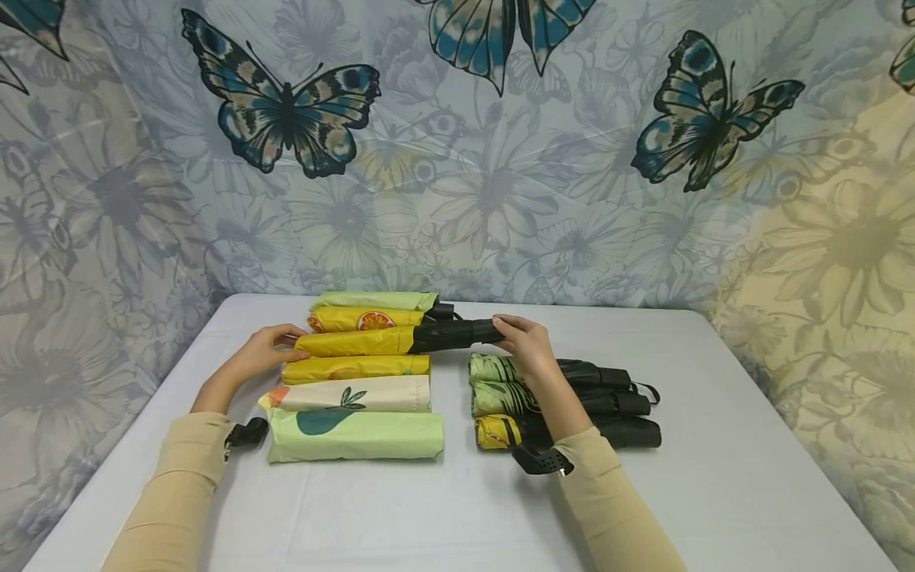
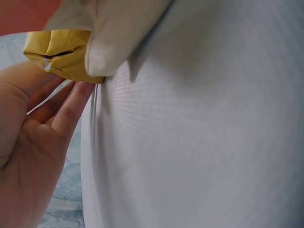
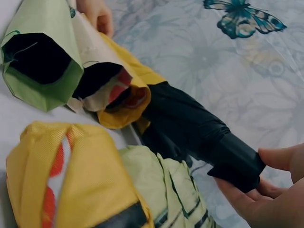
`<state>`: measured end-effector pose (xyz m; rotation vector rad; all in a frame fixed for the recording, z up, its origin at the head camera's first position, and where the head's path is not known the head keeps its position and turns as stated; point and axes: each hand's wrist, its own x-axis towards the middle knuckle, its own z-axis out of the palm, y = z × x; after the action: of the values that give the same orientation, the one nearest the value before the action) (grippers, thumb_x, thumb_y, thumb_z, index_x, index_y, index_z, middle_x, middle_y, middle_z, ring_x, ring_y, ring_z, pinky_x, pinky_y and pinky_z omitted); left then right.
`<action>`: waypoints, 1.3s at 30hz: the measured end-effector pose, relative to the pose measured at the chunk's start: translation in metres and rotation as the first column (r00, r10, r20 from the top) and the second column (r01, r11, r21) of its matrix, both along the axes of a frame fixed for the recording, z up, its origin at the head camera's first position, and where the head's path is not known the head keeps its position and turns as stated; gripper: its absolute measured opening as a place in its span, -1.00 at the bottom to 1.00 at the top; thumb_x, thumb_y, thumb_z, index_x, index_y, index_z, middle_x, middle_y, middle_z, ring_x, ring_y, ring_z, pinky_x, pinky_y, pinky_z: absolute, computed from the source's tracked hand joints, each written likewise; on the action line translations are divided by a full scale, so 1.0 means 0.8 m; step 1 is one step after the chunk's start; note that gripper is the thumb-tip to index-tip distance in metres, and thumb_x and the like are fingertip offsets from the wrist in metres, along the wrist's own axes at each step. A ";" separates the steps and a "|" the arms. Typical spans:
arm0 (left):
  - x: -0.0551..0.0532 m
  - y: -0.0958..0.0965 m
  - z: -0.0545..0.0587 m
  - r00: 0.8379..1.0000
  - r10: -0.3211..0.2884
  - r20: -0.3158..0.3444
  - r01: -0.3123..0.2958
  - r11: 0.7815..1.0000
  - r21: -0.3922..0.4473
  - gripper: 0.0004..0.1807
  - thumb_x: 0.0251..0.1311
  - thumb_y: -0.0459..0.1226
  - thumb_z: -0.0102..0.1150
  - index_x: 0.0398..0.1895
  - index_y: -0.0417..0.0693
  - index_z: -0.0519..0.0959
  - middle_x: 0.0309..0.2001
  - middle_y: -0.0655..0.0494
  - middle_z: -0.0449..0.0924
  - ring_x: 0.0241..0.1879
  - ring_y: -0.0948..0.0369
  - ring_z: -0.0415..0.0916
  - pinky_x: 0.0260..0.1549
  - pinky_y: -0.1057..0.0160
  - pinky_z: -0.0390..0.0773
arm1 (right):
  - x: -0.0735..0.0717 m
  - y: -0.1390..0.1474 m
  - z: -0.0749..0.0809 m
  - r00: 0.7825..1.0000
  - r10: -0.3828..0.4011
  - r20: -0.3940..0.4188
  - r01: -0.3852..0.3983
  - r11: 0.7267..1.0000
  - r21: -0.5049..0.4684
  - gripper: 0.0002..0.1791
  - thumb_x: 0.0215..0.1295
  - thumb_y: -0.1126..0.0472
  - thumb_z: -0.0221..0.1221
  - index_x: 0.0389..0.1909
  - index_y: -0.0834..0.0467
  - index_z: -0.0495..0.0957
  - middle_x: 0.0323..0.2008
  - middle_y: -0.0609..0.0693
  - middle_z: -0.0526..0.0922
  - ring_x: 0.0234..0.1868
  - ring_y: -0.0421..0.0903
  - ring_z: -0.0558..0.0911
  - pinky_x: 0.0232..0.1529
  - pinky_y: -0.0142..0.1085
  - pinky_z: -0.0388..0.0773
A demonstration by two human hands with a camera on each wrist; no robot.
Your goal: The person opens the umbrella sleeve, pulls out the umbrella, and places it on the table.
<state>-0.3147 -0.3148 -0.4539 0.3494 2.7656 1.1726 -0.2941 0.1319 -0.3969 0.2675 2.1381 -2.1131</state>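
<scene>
A black folding umbrella (image 1: pixel 455 334) lies partly inside a yellow sleeve (image 1: pixel 357 342), its black end sticking out to the right. My right hand (image 1: pixel 527 343) pinches that end between thumb and fingers, seen close up in the right wrist view (image 3: pixel 280 190). At the other end, my left hand (image 1: pixel 263 352) holds the sleeve's left tip. In the left wrist view, a yellow sleeve end (image 2: pixel 61 57) touches the fingers, partly covered by a cream sleeve (image 2: pixel 116 38). Behind the held umbrella lie an orange-print yellow sleeve (image 1: pixel 375 319) and a light green one (image 1: pixel 375 300), black ends showing.
In front lie another yellow sleeve (image 1: pixel 357 369), a cream sleeve (image 1: pixel 389 393) and a light green sleeve (image 1: pixel 357 435); the right wrist view shows openings. Under my right forearm, green-patterned folded umbrellas (image 1: pixel 493 368) and a yellow one (image 1: pixel 495 431) lie on the white table (image 1: pixel 743 445).
</scene>
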 end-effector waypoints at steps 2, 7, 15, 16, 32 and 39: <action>0.001 0.001 0.001 1.000 0.001 0.004 -0.001 1.000 0.003 -0.52 0.25 -0.16 0.27 0.14 -0.26 0.50 0.21 -0.35 0.46 0.20 -0.25 0.45 0.11 -0.12 0.58 | 0.000 0.005 0.000 1.000 -0.004 -0.006 0.004 1.000 0.010 -0.51 0.45 0.13 0.10 0.32 0.21 0.40 0.30 0.16 0.43 0.04 -0.03 0.63 0.33 -0.16 0.48; 0.003 0.002 0.004 1.000 0.008 0.011 -0.008 1.000 0.001 -0.54 0.26 -0.18 0.27 0.13 -0.27 0.51 0.21 -0.37 0.45 0.19 -0.26 0.45 0.07 -0.10 0.61 | -0.001 0.021 0.002 1.000 -0.012 -0.028 0.012 1.000 0.003 -0.49 0.46 0.14 0.09 0.34 0.24 0.36 0.32 0.17 0.40 -0.17 -0.26 0.64 0.32 -0.19 0.49; 0.001 0.003 0.003 1.000 0.003 0.003 -0.003 1.000 -0.004 -0.54 0.26 -0.19 0.26 0.14 -0.28 0.50 0.22 -0.38 0.44 0.18 -0.26 0.47 0.06 -0.10 0.61 | -0.002 0.045 0.009 0.999 -0.033 -0.027 0.033 0.999 -0.024 -0.47 0.46 0.13 0.07 0.37 0.25 0.33 0.37 0.19 0.33 -0.27 -0.35 0.66 0.33 -0.24 0.48; 0.001 0.003 0.004 1.000 0.004 0.005 -0.004 1.000 -0.001 -0.54 0.26 -0.20 0.27 0.14 -0.28 0.50 0.22 -0.38 0.44 0.18 -0.26 0.47 0.07 -0.11 0.61 | -0.002 0.047 0.010 0.999 -0.034 -0.027 0.033 0.999 -0.023 -0.46 0.46 0.13 0.07 0.37 0.24 0.32 0.37 0.19 0.32 -0.28 -0.36 0.66 0.32 -0.26 0.49; -0.002 0.002 0.002 1.000 0.016 0.016 -0.016 1.000 -0.014 -0.55 0.25 -0.23 0.26 0.15 -0.26 0.51 0.20 -0.36 0.47 0.17 -0.24 0.48 0.08 -0.12 0.60 | 0.001 0.084 0.013 0.995 -0.088 -0.039 0.087 0.995 -0.044 -0.43 0.46 0.13 0.06 0.38 0.31 0.29 0.17 0.11 0.46 -0.31 -0.37 0.67 0.10 -0.43 0.62; -0.002 0.003 0.002 1.000 0.016 0.014 -0.016 1.000 -0.018 -0.56 0.25 -0.24 0.26 0.14 -0.27 0.51 0.19 -0.36 0.48 0.17 -0.25 0.48 0.08 -0.12 0.60 | 0.001 0.103 0.011 0.992 -0.118 -0.040 0.114 0.991 -0.072 -0.43 0.49 0.16 0.02 0.41 0.34 0.22 0.33 0.22 0.31 -0.30 -0.38 0.66 0.01 -0.49 0.64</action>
<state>-0.3160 -0.3128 -0.4525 0.3167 2.7698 1.1487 -0.2935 0.2139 -0.3879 0.3488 2.1161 -2.2729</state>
